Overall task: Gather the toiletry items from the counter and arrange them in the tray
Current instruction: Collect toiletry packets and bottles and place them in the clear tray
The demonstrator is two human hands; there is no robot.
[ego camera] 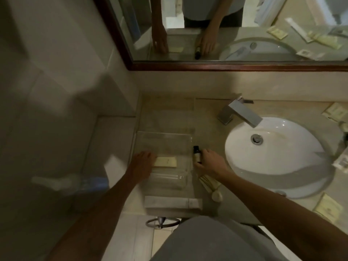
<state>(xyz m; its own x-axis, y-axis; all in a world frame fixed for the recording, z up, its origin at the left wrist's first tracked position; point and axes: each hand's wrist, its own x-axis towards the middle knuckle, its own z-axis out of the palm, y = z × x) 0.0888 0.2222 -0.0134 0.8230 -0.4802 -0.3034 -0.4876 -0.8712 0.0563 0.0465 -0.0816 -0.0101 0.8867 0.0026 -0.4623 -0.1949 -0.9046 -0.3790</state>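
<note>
A clear plastic tray (165,135) sits on the beige counter left of the sink. Inside it lies a pale yellow packet (166,162), and my left hand (144,160) rests on the packet's left end at the tray's left edge. Just right of the tray, my right hand (209,162) grips a small dark bottle (196,153) with a black cap, held upright. A cream tube (211,186) with a round cap lies under my right wrist. A long white box (173,202) lies along the counter's front edge.
A white oval sink (278,157) with a square chrome tap (239,112) fills the right of the counter. Several yellow sachets (328,209) lie scattered around the sink's right side. A framed mirror (226,65) hangs behind, and a tiled wall stands on the left.
</note>
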